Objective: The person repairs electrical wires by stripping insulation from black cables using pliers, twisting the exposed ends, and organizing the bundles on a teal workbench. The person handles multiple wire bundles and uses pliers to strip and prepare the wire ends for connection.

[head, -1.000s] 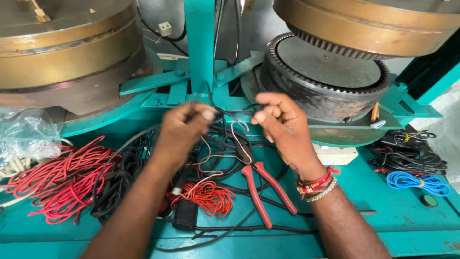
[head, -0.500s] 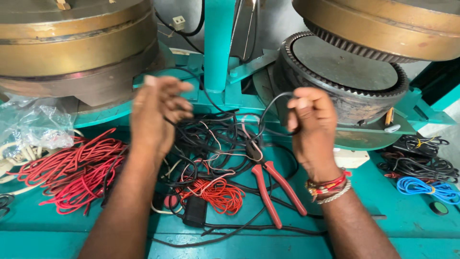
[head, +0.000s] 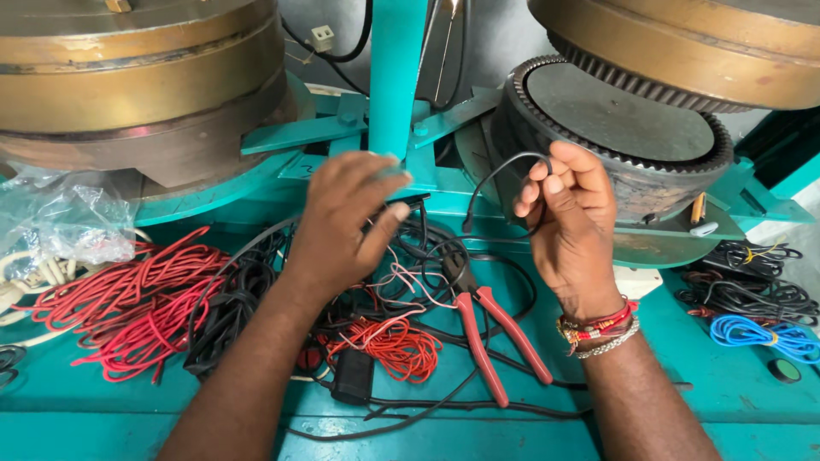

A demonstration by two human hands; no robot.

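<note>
My right hand [head: 571, 224] is closed on a thin black wire [head: 494, 177] that loops up and left from its fingers, its cut end hanging near the green post. My left hand [head: 346, 220] hovers over a tangle of black, white and pink wires [head: 410, 273], fingers bent and slightly spread; whether it grips a strand there is hidden. Red-handled pliers [head: 491, 329] lie on the green bench between my forearms, jaws pointing at the tangle. A small coil of red wire [head: 395, 346] lies beside the pliers.
A large red wire bundle [head: 128, 299] and a black coil [head: 231, 307] lie at left, beside a clear plastic bag [head: 64, 222]. Black wire coils [head: 752, 286] and a blue one [head: 760, 335] lie at right. Brass-coloured drums, a toothed ring [head: 632, 128] and a green post [head: 397, 77] rise behind.
Both hands were close together at the tangle, then drew apart. My right hand now holds the black wire higher and farther right; my left hand has dropped back toward the tangle.
</note>
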